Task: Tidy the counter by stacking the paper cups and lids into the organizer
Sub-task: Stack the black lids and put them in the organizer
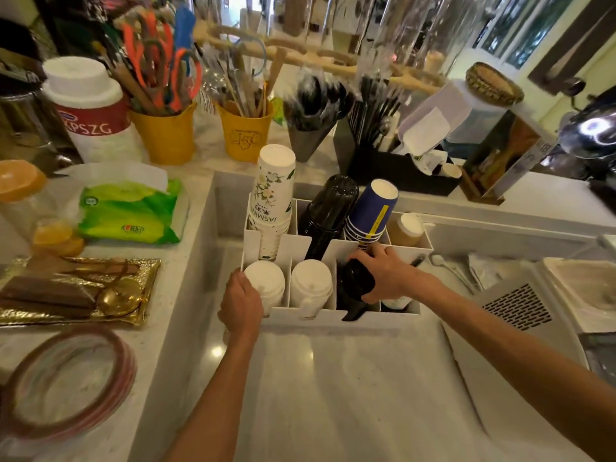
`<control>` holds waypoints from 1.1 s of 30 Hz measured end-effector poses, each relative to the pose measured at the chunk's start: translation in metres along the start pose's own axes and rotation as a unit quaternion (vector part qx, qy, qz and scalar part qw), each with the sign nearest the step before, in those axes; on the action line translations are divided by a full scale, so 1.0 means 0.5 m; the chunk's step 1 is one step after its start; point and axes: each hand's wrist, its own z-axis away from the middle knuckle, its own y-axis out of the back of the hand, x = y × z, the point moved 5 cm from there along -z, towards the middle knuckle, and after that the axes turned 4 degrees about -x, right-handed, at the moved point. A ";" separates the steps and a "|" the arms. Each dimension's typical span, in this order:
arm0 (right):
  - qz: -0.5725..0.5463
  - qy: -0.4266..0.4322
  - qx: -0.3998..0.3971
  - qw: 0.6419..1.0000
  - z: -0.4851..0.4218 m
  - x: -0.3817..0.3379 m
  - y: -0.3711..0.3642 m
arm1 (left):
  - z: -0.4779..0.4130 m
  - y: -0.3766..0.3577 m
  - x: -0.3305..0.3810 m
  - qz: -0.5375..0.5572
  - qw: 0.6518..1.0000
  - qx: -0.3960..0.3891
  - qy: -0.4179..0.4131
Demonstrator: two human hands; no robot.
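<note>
Right hand (383, 273) wrapped round a stack of black lids (358, 283), sitting in the organizer (333, 316) front slot. Left hand (240, 303) grips the organizer's near-left corner, touching the white lids (266, 281). Beyond the hands — upside-down stacks: floral cups (273, 198), black cups (328, 208), blue cups (371, 213).

Floral paper cup stack (274, 198): carried "JASMINE", printed upside down.
White canister with red band (90, 108): carried "KPSZG".
Green wipes packet (128, 213): logo was too small to read.
</note>
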 end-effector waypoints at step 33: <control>0.027 -0.055 0.008 0.998 -0.010 -0.027 -0.024 | -0.015 -0.017 -0.017 -0.064 0.990 0.105 -0.075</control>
